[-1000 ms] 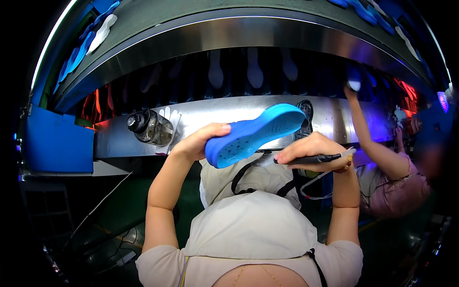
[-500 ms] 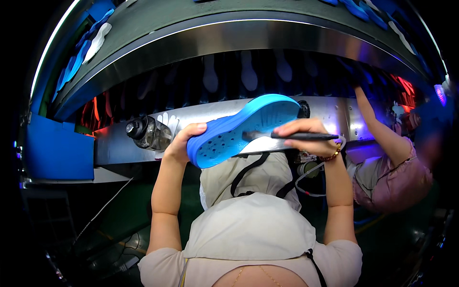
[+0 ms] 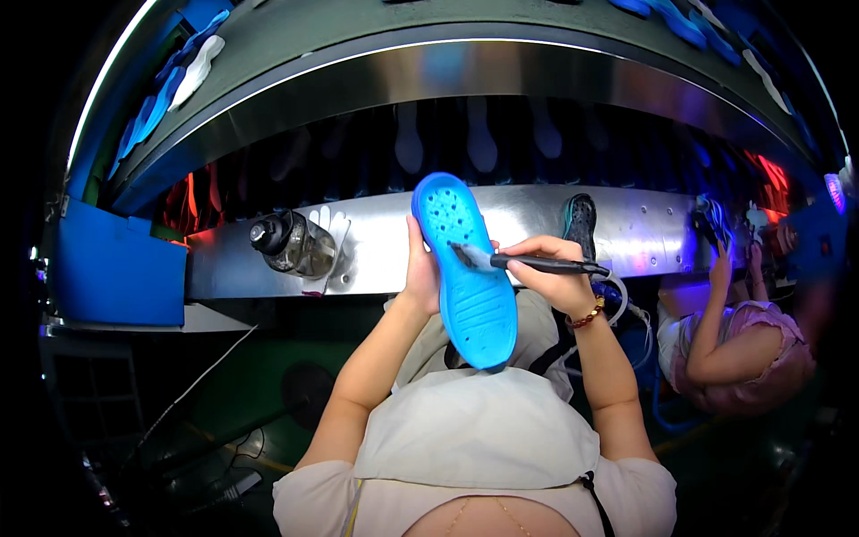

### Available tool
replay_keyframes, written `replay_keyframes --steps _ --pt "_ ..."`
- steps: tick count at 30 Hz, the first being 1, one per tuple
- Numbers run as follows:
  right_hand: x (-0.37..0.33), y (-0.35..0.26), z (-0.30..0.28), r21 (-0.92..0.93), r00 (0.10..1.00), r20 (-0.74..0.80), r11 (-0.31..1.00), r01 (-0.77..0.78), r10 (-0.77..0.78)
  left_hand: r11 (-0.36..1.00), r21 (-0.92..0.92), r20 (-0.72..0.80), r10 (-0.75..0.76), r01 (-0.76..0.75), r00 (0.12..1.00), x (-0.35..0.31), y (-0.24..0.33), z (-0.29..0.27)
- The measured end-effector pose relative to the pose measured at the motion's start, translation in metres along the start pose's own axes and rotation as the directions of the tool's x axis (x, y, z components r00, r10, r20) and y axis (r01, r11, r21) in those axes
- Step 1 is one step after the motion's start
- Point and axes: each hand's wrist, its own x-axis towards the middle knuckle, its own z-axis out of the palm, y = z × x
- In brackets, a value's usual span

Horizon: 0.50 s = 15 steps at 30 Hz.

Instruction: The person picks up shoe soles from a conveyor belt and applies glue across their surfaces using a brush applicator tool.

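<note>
A bright blue shoe sole (image 3: 465,286) stands in front of me, its inner face with small holes turned toward me. My left hand (image 3: 424,273) is closed round its left edge, some fingers hidden behind it. In my right hand (image 3: 553,273) is a black-handled brush (image 3: 546,263) with a tube at its rear end. The brush's pale and dark bristles touch the sole's inner face just below the group of holes. A metal bench (image 3: 376,242) runs behind the sole.
On the bench at left stand a jar with a black lid (image 3: 291,246) and a white glove (image 3: 335,234). A dark shoe (image 3: 580,224) lies at right. Overhead, a green belt (image 3: 376,25) carries soles. A co-worker (image 3: 747,349) sits at the right, hands near a blue-and-black item.
The sole has turned from slanting sideways to upright, its holed end now at the top. The brush has stayed against it. The co-worker's arm has come down from the rack.
</note>
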Motion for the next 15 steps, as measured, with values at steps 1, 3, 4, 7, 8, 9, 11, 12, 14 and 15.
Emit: replay_keyframes --steps 1,3,4,7,8,9,11,12,14,15 --pt "-0.001 0.0 0.004 -0.073 0.998 0.009 0.995 0.062 -0.061 0.999 0.03 -0.053 0.043 -0.041 0.998 0.001 0.0 0.003" --pt "-0.001 -0.01 0.016 -0.352 0.903 0.123 0.833 0.427 -0.411 0.994 0.056 -0.092 0.102 -0.097 0.991 0.006 0.007 0.001" --pt "-0.005 -0.014 0.021 -0.456 0.818 0.224 0.685 0.568 -0.529 0.985 0.083 -0.129 0.159 -0.149 0.979 0.008 0.01 0.002" --pt "-0.023 -0.034 0.019 -0.412 0.832 0.406 0.737 0.536 -0.378 0.969 0.089 -0.147 0.243 -0.232 0.959 0.004 0.025 0.008" --pt "-0.025 -0.037 0.014 -0.332 0.805 0.46 0.768 0.548 -0.376 0.956 0.089 -0.117 0.29 -0.281 0.95 -0.001 0.027 0.011" --pt "-0.02 -0.044 0.006 -0.269 0.818 0.485 0.838 0.475 -0.308 0.949 0.122 -0.123 0.306 -0.292 0.944 -0.002 0.028 0.013" --pt "-0.012 -0.049 0.001 -0.208 0.928 0.323 0.943 0.259 -0.184 0.949 0.107 -0.106 0.307 -0.296 0.946 -0.004 0.025 0.024" --pt "-0.008 -0.052 0.0 -0.174 0.976 0.186 0.973 0.149 -0.116 0.946 0.097 -0.076 0.316 -0.309 0.946 -0.002 0.021 0.033" --pt "-0.001 -0.047 0.008 -0.241 0.95 0.084 0.919 0.312 -0.3 0.946 0.114 -0.089 0.315 -0.304 0.945 0.0 0.018 0.041" --pt "-0.004 -0.049 0.012 -0.265 0.916 0.187 0.88 0.394 -0.354 0.936 0.117 -0.039 0.339 -0.332 0.94 0.001 0.02 0.04"
